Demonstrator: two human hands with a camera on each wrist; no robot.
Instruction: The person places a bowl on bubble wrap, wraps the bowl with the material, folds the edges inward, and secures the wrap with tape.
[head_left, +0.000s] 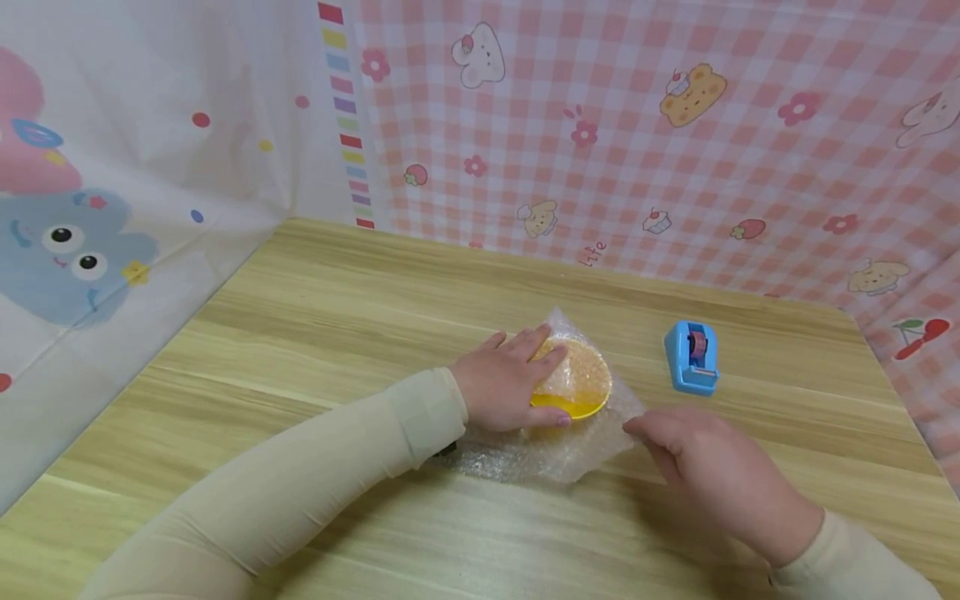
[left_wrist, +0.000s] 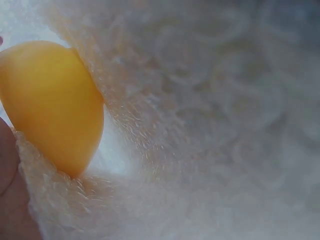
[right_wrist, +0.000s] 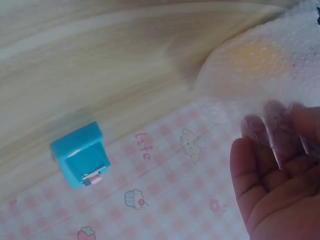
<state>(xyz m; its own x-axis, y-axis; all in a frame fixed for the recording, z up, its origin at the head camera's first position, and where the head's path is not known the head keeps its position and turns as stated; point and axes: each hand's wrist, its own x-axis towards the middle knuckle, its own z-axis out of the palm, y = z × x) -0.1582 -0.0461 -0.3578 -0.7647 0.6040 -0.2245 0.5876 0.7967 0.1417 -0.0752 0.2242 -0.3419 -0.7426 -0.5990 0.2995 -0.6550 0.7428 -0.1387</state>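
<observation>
A round yellow bowl [head_left: 576, 406] lies on a sheet of bubble wrap [head_left: 517, 462], with a flap of the wrap folded over most of its top. My left hand [head_left: 506, 379] rests on the flap and the bowl's left side, fingers spread, thumb along the near rim. In the left wrist view the bowl's smooth yellow side [left_wrist: 50, 105] shows between layers of wrap. My right hand [head_left: 705, 467] pinches the right corner of the sheet between thumb and fingers. Seen from the right wrist, some fingertips lie behind the clear wrap [right_wrist: 220, 85].
A blue tape dispenser [head_left: 692, 358] with a small pinkish roll stands on the wooden table [head_left: 360, 292], to the right of and beyond the bowl. A pink checked cloth [head_left: 600, 150] hangs behind the table, and a white printed cloth [head_left: 225, 83] hangs on the left.
</observation>
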